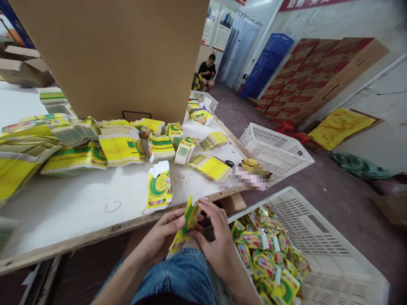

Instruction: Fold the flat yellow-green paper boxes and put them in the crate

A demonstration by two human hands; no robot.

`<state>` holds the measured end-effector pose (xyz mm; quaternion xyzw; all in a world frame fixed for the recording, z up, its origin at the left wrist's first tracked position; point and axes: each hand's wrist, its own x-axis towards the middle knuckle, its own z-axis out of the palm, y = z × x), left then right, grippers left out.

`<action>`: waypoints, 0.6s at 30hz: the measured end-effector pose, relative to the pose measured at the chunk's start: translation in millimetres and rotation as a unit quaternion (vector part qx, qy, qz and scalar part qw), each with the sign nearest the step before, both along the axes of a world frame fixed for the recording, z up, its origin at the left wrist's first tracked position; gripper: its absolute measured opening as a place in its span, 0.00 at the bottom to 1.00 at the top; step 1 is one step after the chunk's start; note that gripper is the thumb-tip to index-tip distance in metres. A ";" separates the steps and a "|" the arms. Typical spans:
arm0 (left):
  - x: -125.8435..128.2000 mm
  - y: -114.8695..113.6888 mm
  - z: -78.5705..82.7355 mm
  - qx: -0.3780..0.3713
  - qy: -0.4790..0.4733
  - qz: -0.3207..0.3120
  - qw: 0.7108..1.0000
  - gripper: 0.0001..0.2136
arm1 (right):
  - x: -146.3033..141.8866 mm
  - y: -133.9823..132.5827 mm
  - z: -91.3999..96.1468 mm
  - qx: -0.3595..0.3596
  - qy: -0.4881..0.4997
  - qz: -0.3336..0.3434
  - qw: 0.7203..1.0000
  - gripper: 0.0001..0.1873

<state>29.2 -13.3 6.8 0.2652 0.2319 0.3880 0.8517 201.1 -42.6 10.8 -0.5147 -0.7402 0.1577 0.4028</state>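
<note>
Over my lap, just off the table's front edge, I hold a yellow and green printed carton (187,224), tilted on its edge. My left hand (167,231) grips its left side, thumb on the printed face. My right hand (216,231) has its fingers at the upper right edge of the carton; some fingertips are hidden behind it. A similar carton (159,186) with a raised white flap lies on the table ahead of my hands. To my right, a white crate (343,258) holds many small yellow and green packets (270,258).
Stacks of flat cartons (122,146) line the white table (79,203) before a tall cardboard box (121,55). Scissors (228,162), bananas (249,163) and rubber bands (113,206) lie nearby. Another white crate (276,144) stands beyond the table. A person (207,72) sits farther back.
</note>
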 end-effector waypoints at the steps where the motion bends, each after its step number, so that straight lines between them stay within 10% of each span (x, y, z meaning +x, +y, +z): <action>1: -0.7 0.3 -0.2 -0.001 0.002 -0.005 1.000 0.18 | -0.6 0.2 0.0 0.002 0.005 -0.001 1.000 0.33; 18: -3.3 -1.0 -0.6 0.061 0.119 0.006 0.991 0.18 | 2.2 6.5 4.9 -0.076 0.057 0.012 0.995 0.15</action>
